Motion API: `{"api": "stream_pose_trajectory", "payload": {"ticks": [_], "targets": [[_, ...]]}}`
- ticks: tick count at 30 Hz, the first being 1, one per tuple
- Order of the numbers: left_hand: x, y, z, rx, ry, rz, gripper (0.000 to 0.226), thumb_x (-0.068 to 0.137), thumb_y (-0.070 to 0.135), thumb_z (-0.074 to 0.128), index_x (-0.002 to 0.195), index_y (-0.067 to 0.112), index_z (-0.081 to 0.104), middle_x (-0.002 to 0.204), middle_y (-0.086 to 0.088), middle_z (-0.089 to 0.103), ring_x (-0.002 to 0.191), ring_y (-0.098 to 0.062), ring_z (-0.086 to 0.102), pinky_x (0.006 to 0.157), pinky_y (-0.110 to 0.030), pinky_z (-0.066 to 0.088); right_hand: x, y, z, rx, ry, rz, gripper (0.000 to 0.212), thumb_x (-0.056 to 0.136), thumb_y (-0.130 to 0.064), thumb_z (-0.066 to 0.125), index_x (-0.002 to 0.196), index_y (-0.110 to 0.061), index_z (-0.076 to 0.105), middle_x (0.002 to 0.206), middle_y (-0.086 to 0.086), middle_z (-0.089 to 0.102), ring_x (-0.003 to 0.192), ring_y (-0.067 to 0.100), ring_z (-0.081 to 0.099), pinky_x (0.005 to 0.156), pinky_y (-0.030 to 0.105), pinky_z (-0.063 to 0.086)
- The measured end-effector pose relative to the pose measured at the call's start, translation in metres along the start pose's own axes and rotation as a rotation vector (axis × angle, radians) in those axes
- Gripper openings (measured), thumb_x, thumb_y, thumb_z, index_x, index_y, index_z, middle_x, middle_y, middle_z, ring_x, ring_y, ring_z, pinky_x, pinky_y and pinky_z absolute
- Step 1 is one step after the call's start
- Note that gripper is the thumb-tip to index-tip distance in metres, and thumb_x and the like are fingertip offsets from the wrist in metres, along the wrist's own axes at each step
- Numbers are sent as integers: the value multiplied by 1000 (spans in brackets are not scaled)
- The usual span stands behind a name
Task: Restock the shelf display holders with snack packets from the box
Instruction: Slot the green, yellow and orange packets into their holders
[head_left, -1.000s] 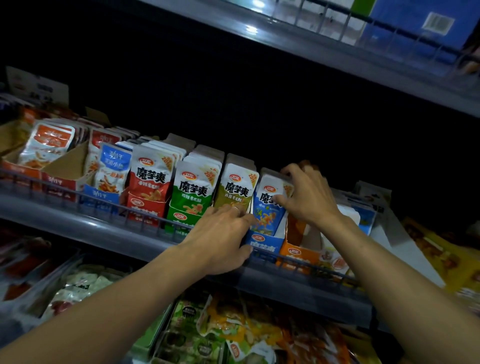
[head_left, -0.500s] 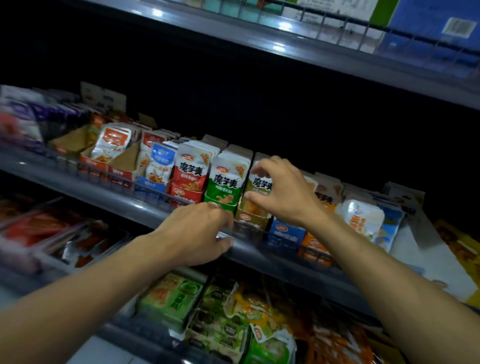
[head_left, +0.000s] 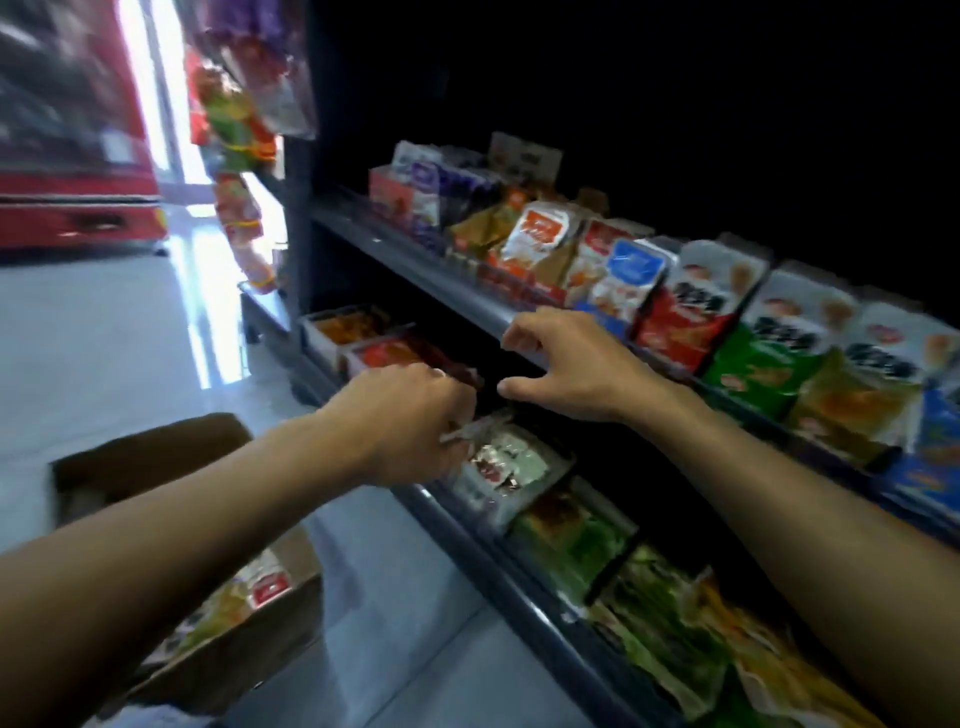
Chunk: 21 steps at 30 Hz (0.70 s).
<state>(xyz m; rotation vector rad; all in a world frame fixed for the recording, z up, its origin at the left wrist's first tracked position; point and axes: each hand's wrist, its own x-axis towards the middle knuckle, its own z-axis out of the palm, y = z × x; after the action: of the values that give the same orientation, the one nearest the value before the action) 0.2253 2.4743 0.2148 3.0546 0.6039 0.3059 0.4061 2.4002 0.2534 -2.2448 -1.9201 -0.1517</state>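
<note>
Snack packets stand in cardboard display holders (head_left: 691, 317) along the middle shelf (head_left: 415, 270), in red, green, blue and olive rows. My right hand (head_left: 571, 364) hovers with spread fingers just in front of that shelf's front edge and holds nothing. My left hand (head_left: 410, 421) is lower, with its fingers curled out of sight over a white packet (head_left: 509, 467) on the lower shelf; whether it grips anything is hidden. The open cardboard box (head_left: 270, 613) with packets inside sits on the floor at the lower left, under my left forearm.
The lower shelf (head_left: 519, 582) holds trays of red, white and green packets. Snack strips (head_left: 239, 171) hang on the shelf's left end post. A red cabinet (head_left: 72, 171) stands far left across the glossy floor (head_left: 104, 338).
The view has swung left and down, bringing the floor and box into sight. My right hand has left the blue packets and pulled back to the shelf edge. My left hand dropped off the rail.
</note>
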Motion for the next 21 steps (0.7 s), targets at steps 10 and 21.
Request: {"api": "stream_pose_trajectory", "payload": {"ticks": [10,21], "targets": [[-119,-145,91,-50,-137,-305,23,90,44,54,106,29,60,105,7,63,101,-20,62,75,-32,47,103,-117,143,150,-226,-203,43,79,-44,76,114,-21,63,111,0,65,102,19,61,87,39,51],[-216,-229,226,-137,-103,-560,26,91,46,55,107,27,64,105,7,66,96,-15,57,80,-30,46,143,-197,346,250,-603,-266,47,84,-36,76,125,-19,61,118,-2,65,97,10,56,80,25,45]]}}
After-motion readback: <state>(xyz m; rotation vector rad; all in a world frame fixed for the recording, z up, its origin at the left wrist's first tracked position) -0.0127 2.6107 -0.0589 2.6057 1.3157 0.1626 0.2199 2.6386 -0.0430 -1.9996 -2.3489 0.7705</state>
